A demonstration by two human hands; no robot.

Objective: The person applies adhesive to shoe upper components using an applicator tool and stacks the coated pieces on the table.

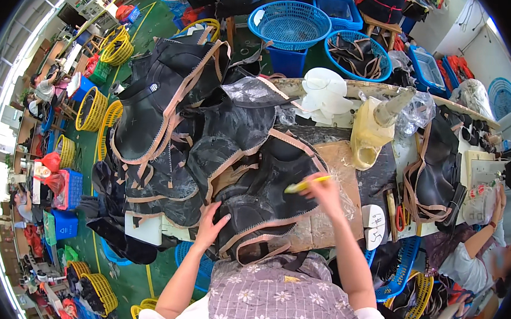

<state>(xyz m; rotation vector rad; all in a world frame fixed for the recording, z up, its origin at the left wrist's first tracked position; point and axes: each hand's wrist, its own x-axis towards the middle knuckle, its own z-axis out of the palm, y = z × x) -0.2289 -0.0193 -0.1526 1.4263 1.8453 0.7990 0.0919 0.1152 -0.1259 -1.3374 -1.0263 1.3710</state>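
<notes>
A black leather boot upper (268, 187) with pale zipper teeth and tan edging lies in front of me, whitish smears on its surface. Around its near left edge my left hand (207, 226) is closed, thumb on top; the fingers are partly hidden. In my right hand (323, 195) is a yellow brush (307, 184), its pale tip over the upper's right part. Under the upper's right side lies a brown cardboard sheet (340, 184), smeared white. More black uppers (151, 115) are heaped to the left.
Beyond the cardboard stands a cut-open yellowish plastic bottle (373, 133), beside white templates (323, 96). Red-handled scissors (401, 218) and black uppers (437, 174) lie to the right. Blue baskets (290, 24) stand past the bench. A co-worker (476, 255) sits at the right.
</notes>
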